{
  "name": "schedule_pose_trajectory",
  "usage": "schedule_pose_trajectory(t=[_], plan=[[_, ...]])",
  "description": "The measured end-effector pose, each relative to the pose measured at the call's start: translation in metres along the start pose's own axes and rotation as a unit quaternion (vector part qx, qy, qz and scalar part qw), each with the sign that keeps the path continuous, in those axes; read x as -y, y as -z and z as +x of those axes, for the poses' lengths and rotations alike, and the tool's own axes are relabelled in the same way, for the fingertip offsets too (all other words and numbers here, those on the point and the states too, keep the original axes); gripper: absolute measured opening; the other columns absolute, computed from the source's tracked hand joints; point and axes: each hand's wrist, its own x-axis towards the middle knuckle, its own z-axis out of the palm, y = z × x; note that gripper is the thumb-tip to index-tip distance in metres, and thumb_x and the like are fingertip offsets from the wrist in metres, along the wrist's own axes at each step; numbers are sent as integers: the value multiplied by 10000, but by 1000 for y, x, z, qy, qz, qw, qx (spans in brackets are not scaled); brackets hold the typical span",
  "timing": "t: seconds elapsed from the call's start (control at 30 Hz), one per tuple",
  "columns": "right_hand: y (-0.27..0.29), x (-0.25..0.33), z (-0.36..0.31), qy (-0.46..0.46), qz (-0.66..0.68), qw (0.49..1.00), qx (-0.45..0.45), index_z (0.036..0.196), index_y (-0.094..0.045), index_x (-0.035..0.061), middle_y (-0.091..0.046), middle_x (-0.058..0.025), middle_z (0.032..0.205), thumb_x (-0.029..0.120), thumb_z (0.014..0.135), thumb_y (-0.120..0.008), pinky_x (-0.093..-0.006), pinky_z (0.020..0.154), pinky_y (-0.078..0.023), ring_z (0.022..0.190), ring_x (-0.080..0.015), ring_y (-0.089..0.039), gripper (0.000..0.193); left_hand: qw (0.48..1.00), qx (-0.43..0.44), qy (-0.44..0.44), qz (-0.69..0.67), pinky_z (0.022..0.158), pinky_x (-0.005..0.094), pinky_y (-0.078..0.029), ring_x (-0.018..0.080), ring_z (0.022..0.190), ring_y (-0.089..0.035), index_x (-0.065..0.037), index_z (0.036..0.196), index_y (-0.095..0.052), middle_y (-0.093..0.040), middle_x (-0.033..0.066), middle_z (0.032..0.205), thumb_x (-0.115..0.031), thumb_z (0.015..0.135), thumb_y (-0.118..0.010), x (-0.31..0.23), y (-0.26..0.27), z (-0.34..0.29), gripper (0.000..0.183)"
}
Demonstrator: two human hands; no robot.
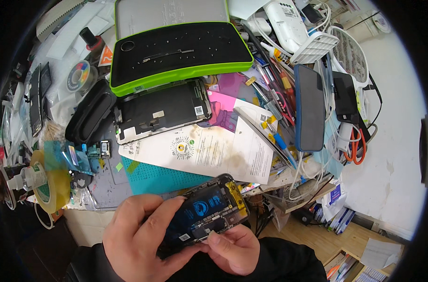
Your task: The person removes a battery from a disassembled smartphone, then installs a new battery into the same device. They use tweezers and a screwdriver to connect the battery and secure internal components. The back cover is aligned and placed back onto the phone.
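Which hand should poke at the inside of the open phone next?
Probably the right hand: its thumb tip already rests at the lower edge of the open phone, beside the exposed parts. The left hand is wrapped around the phone, steadying it.

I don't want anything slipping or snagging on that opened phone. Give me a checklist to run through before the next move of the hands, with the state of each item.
1. Opened phone is supported: left hand wraps it from the left and below. Ok.
2. Right hand is on the work: its thumb presses at the phone's lower edge. Ok.
3. Internals are in view: battery and boards face up, uncovered. Ok.
4. Phone is over the bench: it is held off the front edge of the teal mat, over the lap. Not ok.
5. Detached screen panel is out of the way, lying on the bench. Ok.
6. Whether any cable or screw is loose inside: too small to see. Cannot tell.
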Motion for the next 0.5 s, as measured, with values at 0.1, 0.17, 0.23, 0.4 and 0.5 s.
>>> schedule_pose_trajectory(t=[0.1, 0.17, 0.23, 0.4, 0.5], plan=[[13, -8, 5, -90, -18, 995, -47, 1305, -608, -25, -643, -138, 1284, 48, 1011, -608, -317, 924, -538, 1087, -175, -645, 303, 1000, 14, 0, 20, 744, 345, -529, 270, 874, -626, 26, 1192, -654, -578, 152, 1049, -145, 547, -957, 2, 7, 6, 732], [14, -12, 11, -80, 1, 995, -57, 1250, -644, -22, -671, -138, 1217, 18, 988, -632, -327, 873, -570, 1028, -193, -679, 265, 999, 31, -1, 24, 748, 351, -527, 284, 874, -628, 28, 1176, -662, -582, 157, 1044, -137, 536, -948, 7, 10, 14, 720], [6, -17, 22, 29, 41, 998, -33, 1173, -678, -31, -702, -137, 1133, -22, 992, -604, -360, 825, -604, 965, -226, -720, 196, 998, 50, 5, 23, 749, 356, -526, 294, 873, -629, 30, 1163, -669, -585, 162, 1045, -142, 525, -941, 14, 13, 22, 714], [3, 0, 25, -18, -19, 1000, -15, 1237, -642, -44, -682, -151, 1212, 1, 1031, -555, -422, 947, -581, 1095, -272, -689, 228, 997, 63, -18, 28, 751, 364, -523, 298, 864, -631, 30, 1158, -683, -596, 166, 1044, -193, 528, -941, 23, 16, 34, 717], [-1, 13, 25, -94, -62, 993, -44, 1222, -649, -60, -700, -170, 1176, 30, 1033, -567, -418, 925, -594, 1073, -286, -702, 224, 997, 65, -27, 32, 747, 372, -520, 298, 855, -629, 23, 1154, -690, -601, 163, 1036, -200, 531, -934, 26, 17, 37, 705]])
